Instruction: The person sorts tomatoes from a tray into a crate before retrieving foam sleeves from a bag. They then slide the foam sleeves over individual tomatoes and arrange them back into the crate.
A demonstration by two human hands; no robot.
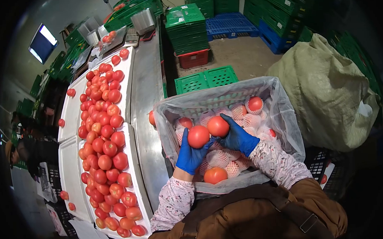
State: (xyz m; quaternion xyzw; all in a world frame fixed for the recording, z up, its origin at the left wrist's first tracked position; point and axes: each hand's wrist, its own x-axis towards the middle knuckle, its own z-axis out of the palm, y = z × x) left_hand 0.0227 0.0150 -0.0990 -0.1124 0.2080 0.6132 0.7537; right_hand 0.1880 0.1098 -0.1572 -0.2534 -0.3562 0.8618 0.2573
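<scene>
My left hand [190, 155], in a blue glove, is closed around a red tomato [199, 136]. Beside it my right hand [239, 136], gloved the same way, grips a second tomato [218, 126]. Both are held close together above a crate [294, 147] lined with clear plastic film. Inside the crate lie several tomatoes in pink-white foam nets [218, 158], and one bare-looking tomato [215, 175] rests near the front edge. Another netted tomato [255, 104] sits in the far right corner. My hands cover part of the crate's middle.
To the left, many loose tomatoes [104, 162] cover white foam trays [68, 166] along a metal counter [147, 121]. A stuffed pale sack [325, 93] stands right of the crate. Stacked green crates [186, 31], a red crate [193, 59] and a blue pallet [230, 25] are ahead.
</scene>
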